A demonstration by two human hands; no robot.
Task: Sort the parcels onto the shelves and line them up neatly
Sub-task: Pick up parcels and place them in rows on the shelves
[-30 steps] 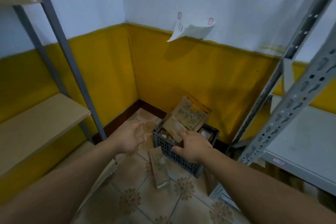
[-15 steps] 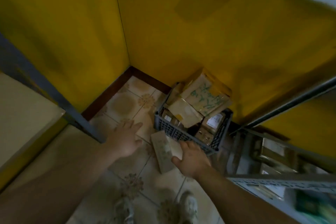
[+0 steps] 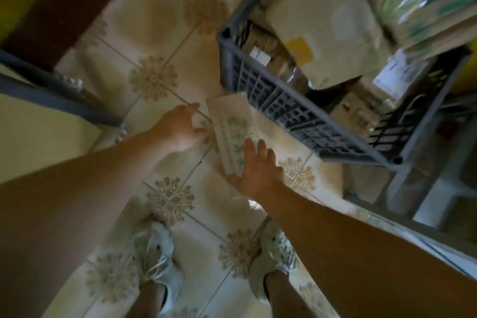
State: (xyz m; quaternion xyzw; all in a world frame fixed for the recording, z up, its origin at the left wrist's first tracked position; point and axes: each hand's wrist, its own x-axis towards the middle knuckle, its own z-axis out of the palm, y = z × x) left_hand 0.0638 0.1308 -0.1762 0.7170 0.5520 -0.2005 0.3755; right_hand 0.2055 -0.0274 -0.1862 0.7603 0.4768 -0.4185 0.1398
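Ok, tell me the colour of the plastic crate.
The crate is dark blue-grey, shown in the head view.

One grey crate (image 3: 296, 116) at two o'clock, parcels (image 3: 327, 33) inside blurred, uncounted; one flat parcel (image 3: 229, 124) on the floor (image 3: 154, 20); two shoes (image 3: 154, 253) at six o'clock.

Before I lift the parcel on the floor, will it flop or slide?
The parcel has straight edges, so probably a stiff carton, unlikely to flop. Long and slim, probably light, it may tilt if gripped at one end. On the glossy tiles it would likely slide when pushed.
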